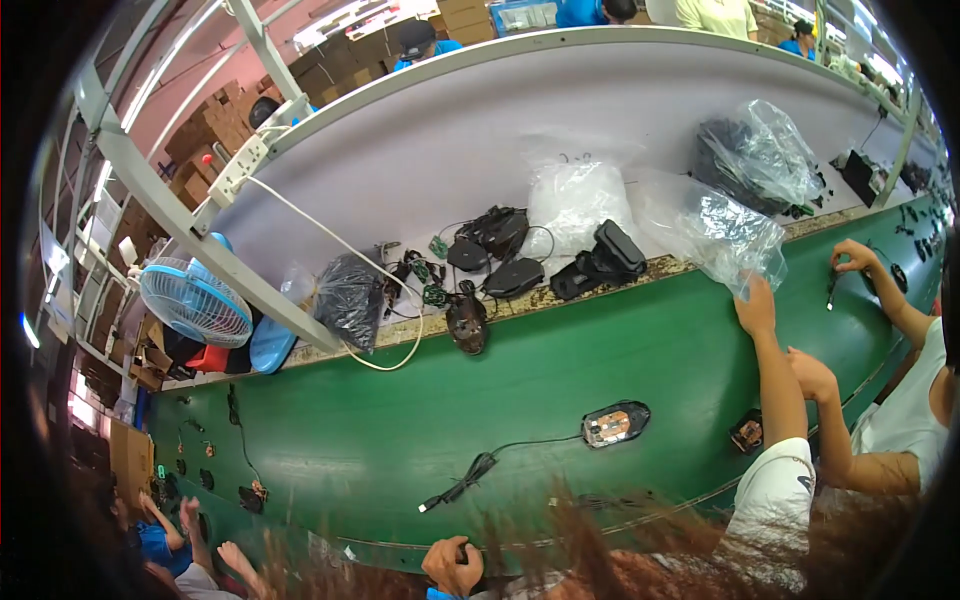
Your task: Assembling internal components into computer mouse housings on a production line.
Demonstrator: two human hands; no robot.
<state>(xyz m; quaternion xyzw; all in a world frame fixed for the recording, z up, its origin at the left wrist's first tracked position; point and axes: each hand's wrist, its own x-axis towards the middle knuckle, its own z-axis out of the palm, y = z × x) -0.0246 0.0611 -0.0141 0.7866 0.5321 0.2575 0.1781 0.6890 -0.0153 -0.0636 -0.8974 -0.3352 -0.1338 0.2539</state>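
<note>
My right hand [757, 305] reaches up across the green belt [400, 430], fingers closed on the lower edge of a clear plastic bag [725, 235] that hangs over the ledge. My left hand [452, 567] is low at the belt's near edge, curled round a small dark thing that its fingers mostly hide. Between the two lies an opened computer mouse [616, 424] with its inside showing; its bundled black cable [470, 480] stretches to the left. Another opened mouse part [748, 431] rests beside my right forearm.
Along the ledge are black mouse shells [515, 278], a brownish mouse [467, 320], a white bag [580, 205], a black bag [348, 300] and a dark-filled bag [750, 155]. A blue fan [195, 300] stands left. Co-workers' hands [855, 256] work at right, others at lower left.
</note>
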